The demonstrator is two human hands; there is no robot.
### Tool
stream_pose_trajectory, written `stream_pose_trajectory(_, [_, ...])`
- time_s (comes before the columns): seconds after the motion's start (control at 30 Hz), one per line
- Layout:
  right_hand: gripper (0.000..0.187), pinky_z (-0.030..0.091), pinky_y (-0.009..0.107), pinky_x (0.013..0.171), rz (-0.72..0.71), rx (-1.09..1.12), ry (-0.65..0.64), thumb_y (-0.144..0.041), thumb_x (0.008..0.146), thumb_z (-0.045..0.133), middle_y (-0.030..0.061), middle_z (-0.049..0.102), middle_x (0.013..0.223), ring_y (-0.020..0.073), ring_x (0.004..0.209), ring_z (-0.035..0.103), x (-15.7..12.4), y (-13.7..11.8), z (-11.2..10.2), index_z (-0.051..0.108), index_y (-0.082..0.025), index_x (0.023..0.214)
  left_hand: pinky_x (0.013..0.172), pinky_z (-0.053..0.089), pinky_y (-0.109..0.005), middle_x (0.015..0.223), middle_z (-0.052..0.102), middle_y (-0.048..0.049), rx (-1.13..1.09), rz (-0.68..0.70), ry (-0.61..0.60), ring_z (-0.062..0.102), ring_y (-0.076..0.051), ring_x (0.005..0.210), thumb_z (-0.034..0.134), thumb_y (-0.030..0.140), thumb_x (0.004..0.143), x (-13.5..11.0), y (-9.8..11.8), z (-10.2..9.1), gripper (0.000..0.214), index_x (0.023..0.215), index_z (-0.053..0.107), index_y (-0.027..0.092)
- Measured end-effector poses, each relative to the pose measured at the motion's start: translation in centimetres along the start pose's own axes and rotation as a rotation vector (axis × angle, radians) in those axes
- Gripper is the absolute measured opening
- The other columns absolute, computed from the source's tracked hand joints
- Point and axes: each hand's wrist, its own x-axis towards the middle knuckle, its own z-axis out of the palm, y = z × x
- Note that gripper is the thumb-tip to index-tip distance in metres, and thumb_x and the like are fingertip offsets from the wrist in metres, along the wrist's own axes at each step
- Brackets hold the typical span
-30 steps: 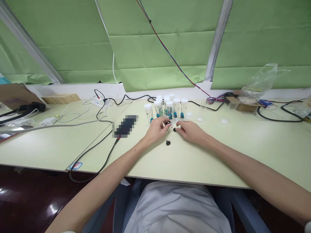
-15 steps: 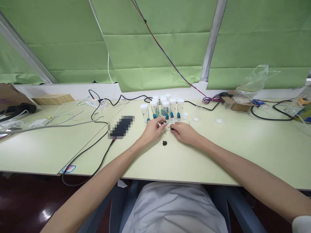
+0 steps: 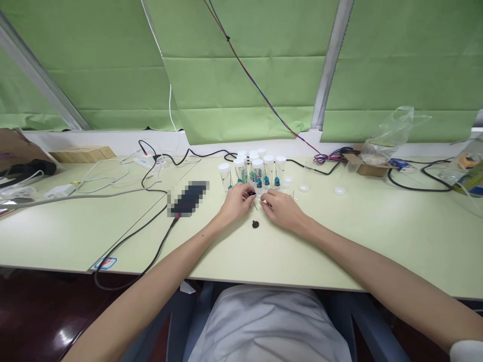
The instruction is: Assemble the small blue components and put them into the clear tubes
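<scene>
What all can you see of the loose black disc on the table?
The black disc is small and round, with a short tab at its far edge. It looks like plastic or rubber; I cannot tell which. It lies on the pale tabletop, nearer the person's body than the left hand and right hand, with neither touching it. Any markings are too small to make out.

whether the right hand holds anything is hidden; pixelation covers a dark device; cardboard box cropped at left
</scene>
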Motion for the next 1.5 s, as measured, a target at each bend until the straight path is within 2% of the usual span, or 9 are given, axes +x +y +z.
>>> stream_pose_trajectory(0.27, [0.028, 0.045, 0.030, 0.071, 0.053, -0.059, -0.096, -0.031, 0.104, 0.042, 0.0131, 0.063, 0.115, 0.0238, 0.094, 0.068, 0.8, -1.6, 1.5, 0.062, -0.014, 0.116, 0.073, 0.055, -0.031, 0.098, 0.064, -0.0081, 0.038, -0.016, 0.052, 0.066, -0.018, 0.077, 0.058, 0.022, 0.086, 0.1, 0.5, -0.4, 0.015, 0.094, 0.070, 0.016])
stream_pose_trajectory(0.57, [0.027, 0.049, 0.032, 0.075, 0.047, -0.161, -0.174, -0.016, 0.104, 0.034, 0.0161, 0.062, 0.115, 0.0243, 0.092, 0.069, 0.9, -1.6, 0.8, 0.059, -0.012, 0.115, 0.075, 0.051, -0.032, 0.088, 0.074, -0.0049, 0.085, -0.022, 0.065, 0.065, -0.018, 0.073, 0.058, 0.020, 0.084, 0.1, 1.0, -0.6, 0.014, 0.090, 0.070, 0.017])
stream_pose_trajectory(0.73, [0.035, 0.050, 0.033, 0.072, 0.018, -0.263, -0.208, 0.001, 0.095, 0.031, 0.0173, 0.063, 0.114, 0.0252, 0.089, 0.069, 0.8, -2.0, 0.2, 0.057, -0.009, 0.117, 0.071, 0.050, -0.031, 0.084, 0.073, -0.0039, 0.051, -0.023, 0.079, 0.063, -0.017, 0.068, 0.058, 0.020, 0.083, 0.1, 1.0, -0.7, 0.013, 0.090, 0.069, 0.017])
stream_pose_trajectory(0.9, [0.037, 0.051, 0.034, 0.073, 0.030, -0.267, -0.230, 0.002, 0.093, 0.032, 0.0184, 0.063, 0.115, 0.0264, 0.093, 0.069, 0.5, -2.3, -0.2, 0.056, -0.009, 0.119, 0.068, 0.050, -0.030, 0.088, 0.073, -0.0046, 0.026, -0.009, 0.087, 0.062, -0.016, 0.068, 0.059, 0.020, 0.083, 0.1, 0.7, -0.4, 0.014, 0.093, 0.068, 0.018])
stream_pose_trajectory(1.23, [0.024, 0.045, 0.032, 0.069, 0.044, -0.166, -0.129, -0.016, 0.102, 0.037, 0.0155, 0.067, 0.109, 0.0260, 0.090, 0.068, -0.4, -1.5, -0.1, 0.060, -0.012, 0.110, 0.069, 0.054, -0.030, 0.099, 0.071, -0.0057, -0.051, -0.016, 0.101, 0.064, -0.015, 0.071, 0.058, 0.021, 0.082, -0.1, 0.8, -0.5, 0.013, 0.095, 0.061, 0.019])
stream_pose_trajectory(1.37, [0.021, 0.042, 0.031, 0.068, 0.080, -0.053, -0.079, -0.014, 0.101, 0.040, 0.0142, 0.068, 0.104, 0.0240, 0.086, 0.066, -0.5, -1.4, -0.2, 0.061, -0.013, 0.103, 0.068, 0.057, -0.030, 0.099, 0.068, -0.0058, -0.080, -0.026, 0.133, 0.065, -0.016, 0.073, 0.058, 0.022, 0.082, -0.1, 0.8, -0.5, 0.014, 0.095, 0.059, 0.019])
stream_pose_trajectory(1.5, [0.017, 0.042, 0.030, 0.074, 0.090, 0.140, -0.010, -0.009, 0.097, 0.046, 0.0116, 0.069, 0.097, 0.0211, 0.085, 0.063, -0.3, -0.9, 0.0, 0.062, -0.014, 0.095, 0.068, 0.058, -0.029, 0.095, 0.067, -0.0050, -0.089, -0.021, 0.171, 0.065, -0.016, 0.074, 0.058, 0.023, 0.081, -0.1, 1.0, -0.5, 0.010, 0.090, 0.058, 0.019])
